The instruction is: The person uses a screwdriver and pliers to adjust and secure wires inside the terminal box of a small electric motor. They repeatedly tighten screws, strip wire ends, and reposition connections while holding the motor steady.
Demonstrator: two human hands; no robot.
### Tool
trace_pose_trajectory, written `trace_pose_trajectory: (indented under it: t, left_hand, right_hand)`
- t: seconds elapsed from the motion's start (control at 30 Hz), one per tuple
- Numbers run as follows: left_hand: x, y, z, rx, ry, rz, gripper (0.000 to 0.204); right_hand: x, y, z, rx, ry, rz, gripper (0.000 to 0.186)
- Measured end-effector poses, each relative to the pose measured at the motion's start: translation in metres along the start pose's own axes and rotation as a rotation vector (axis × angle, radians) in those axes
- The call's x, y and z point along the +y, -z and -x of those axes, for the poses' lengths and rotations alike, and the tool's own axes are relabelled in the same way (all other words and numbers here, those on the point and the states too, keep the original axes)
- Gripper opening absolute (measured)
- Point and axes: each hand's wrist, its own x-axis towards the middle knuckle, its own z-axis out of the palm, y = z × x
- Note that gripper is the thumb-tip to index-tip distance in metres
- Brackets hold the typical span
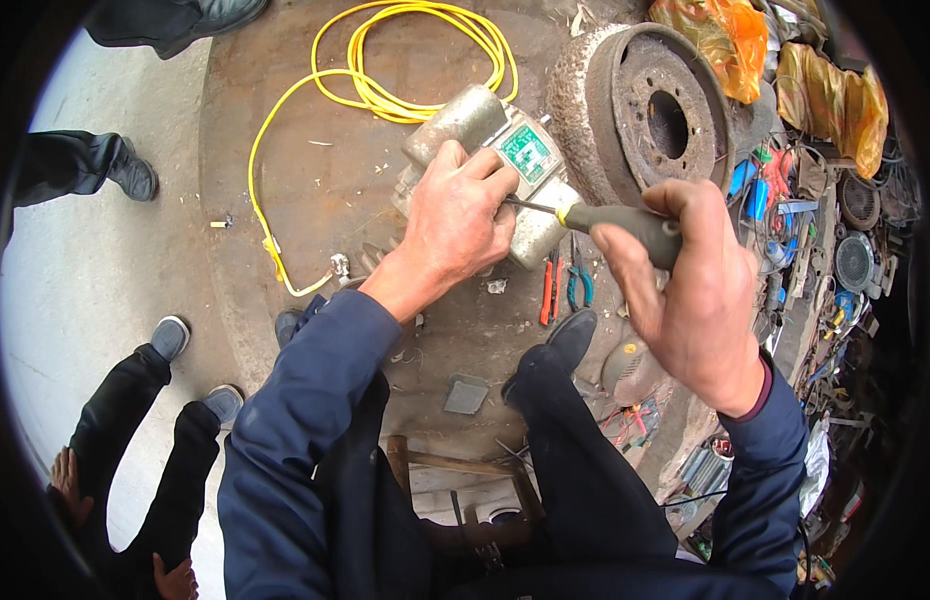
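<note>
Outdoor workshop ground: round rusty steel plate (315,170) on pale concrete, scrap tools heaped along its right edge. Rusted brake drum (650,110) sits at the plate's upper right edge. Grey electric motor (485,150) lies near the plate's centre, just left of the drum, long axis running upper-left to lower-right, green label facing up. Yellow cable (385,60) coils at the upper edge and trails down the left side. Left hand (455,225) is clamped over the motor's near side, steadying it. Right hand (690,290) is clenched on a screwdriver (610,222) with an olive handle, shaft pointing left and running in under the left fingers; tip hidden, probably on a terminal or screw. Left hand is the nearer one to the motor. Pliers (577,280) lie just below the motor. Bystanders' shoes at far left.
</note>
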Motion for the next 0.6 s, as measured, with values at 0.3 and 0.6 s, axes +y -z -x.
trace_pose_trajectory:
  t: [0.3, 0.6]
  left_hand:
    - [-0.001, -0.001, 0.001, -0.001, 0.001, 0.003, 0.022]
    - [-0.003, -0.003, 0.001, -0.007, 0.004, -0.009, 0.022]
  right_hand:
    - [-0.001, 0.007, -0.027, -0.013, 0.055, -0.101, 0.036]
    - [0.017, 0.009, -0.040, -0.049, 0.114, -0.099, 0.041]
